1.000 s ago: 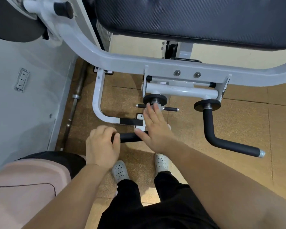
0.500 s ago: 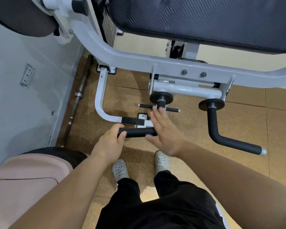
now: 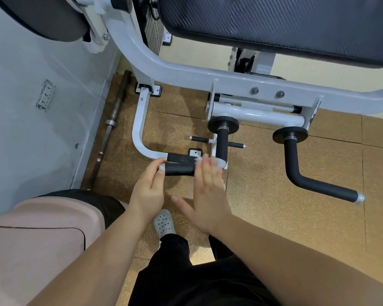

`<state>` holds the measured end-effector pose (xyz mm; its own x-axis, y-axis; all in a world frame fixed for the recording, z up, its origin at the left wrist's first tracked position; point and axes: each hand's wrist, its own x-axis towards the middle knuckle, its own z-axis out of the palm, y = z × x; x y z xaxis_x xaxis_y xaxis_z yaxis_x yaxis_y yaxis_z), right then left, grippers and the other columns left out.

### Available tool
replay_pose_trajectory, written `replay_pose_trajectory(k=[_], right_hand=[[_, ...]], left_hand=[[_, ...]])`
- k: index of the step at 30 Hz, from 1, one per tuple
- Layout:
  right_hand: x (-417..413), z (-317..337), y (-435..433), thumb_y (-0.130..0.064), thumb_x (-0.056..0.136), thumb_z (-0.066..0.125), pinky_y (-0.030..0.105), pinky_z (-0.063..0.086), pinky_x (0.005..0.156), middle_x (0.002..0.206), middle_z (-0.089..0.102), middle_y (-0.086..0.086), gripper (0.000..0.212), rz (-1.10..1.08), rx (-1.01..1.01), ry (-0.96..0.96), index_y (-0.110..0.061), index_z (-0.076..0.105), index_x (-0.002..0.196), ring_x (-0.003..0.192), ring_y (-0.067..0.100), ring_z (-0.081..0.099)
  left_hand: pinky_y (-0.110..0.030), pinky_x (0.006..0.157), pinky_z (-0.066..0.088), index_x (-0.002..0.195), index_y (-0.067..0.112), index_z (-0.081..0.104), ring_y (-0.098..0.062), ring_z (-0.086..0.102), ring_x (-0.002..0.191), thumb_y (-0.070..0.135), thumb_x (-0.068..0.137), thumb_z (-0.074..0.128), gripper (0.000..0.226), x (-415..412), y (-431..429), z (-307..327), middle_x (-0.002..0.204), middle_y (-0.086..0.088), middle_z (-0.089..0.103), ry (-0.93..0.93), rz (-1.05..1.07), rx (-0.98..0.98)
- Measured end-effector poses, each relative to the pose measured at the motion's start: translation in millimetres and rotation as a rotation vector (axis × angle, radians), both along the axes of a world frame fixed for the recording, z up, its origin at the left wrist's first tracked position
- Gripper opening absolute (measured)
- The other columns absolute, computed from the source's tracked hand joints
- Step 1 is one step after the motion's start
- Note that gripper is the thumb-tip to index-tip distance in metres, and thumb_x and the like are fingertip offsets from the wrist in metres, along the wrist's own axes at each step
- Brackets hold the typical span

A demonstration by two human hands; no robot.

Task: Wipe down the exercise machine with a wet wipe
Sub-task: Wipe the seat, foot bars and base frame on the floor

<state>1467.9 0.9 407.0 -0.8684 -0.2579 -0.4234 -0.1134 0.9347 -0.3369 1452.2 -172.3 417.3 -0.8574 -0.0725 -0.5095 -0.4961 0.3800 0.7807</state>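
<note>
The left hand (image 3: 149, 188) is clasping the left end of the black handle (image 3: 179, 169), grip curled round its cap. The right hand (image 3: 208, 195) is lying flat, grip released, straight fingers pressing the wet wipe (image 3: 220, 162) onto the handle's right bend on the exercise machine (image 3: 186, 71); the wipe is peeking out beyond the blurred fingertips.

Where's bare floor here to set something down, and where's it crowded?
Bare floor lies between the near handle and the right-side handle, and to its right. Crowded around the near handle, where the left hand and right hand are.
</note>
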Motion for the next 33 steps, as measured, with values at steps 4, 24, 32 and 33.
replay_pose_trajectory(k=[4, 24, 32, 33], right_hand=[[-12.6, -2.3, -28.6, -0.073, 0.098, 0.027, 0.045, -0.015, 0.126, 0.169, -0.025, 0.012, 0.101, 0.337, -0.074, 0.041, -0.006, -0.015, 0.161, 0.153, 0.024, -0.031], [-7.2, -14.9, -36.8, -0.073, 0.098, 0.016, 0.05, -0.009, 0.128, 0.17, -0.024, 0.009, 0.096, 0.325, -0.063, 0.095, -0.008, -0.015, 0.162, 0.154, 0.024, -0.03], [-39.0, -24.9, 45.6, -0.069, 0.102, 0.011, 0.041, -0.018, 0.125, 0.173, -0.004, 0.007, 0.083, 0.14, 0.073, 0.135, -0.016, 0.002, 0.165, 0.158, 0.021, -0.017], [-41.7, -24.3, 47.9, -0.07, 0.101, 0.013, 0.039, -0.02, 0.125, 0.173, 0.003, 0.007, 0.085, 0.111, 0.037, 0.128, -0.015, 0.011, 0.165, 0.158, 0.02, -0.015]], left_hand=[[-0.029, 0.1, 0.047, 0.147, 0.036, 0.051, -0.006, 0.056, 0.127, 0.041, 0.104, 0.032, 0.047, 7.2, -2.5, 10.0, 0.142, 0.012, 0.058, -0.006, 0.105, 0.102], [-0.019, 0.085, 0.04, 0.142, 0.046, 0.05, 0.0, 0.053, 0.121, 0.044, 0.109, 0.026, 0.041, 2.6, -9.4, 20.5, 0.138, 0.025, 0.055, -0.128, 0.078, 0.234], [-0.035, 0.11, 0.033, 0.151, 0.047, 0.04, -0.011, 0.05, 0.13, 0.049, 0.109, 0.026, 0.045, 3.9, -19.8, 13.3, 0.15, 0.013, 0.048, -0.117, -0.029, 0.086], [-0.035, 0.114, 0.03, 0.153, 0.044, 0.038, -0.012, 0.046, 0.135, 0.05, 0.108, 0.026, 0.046, 4.6, -19.9, 14.2, 0.153, 0.012, 0.046, -0.104, -0.06, 0.059]])
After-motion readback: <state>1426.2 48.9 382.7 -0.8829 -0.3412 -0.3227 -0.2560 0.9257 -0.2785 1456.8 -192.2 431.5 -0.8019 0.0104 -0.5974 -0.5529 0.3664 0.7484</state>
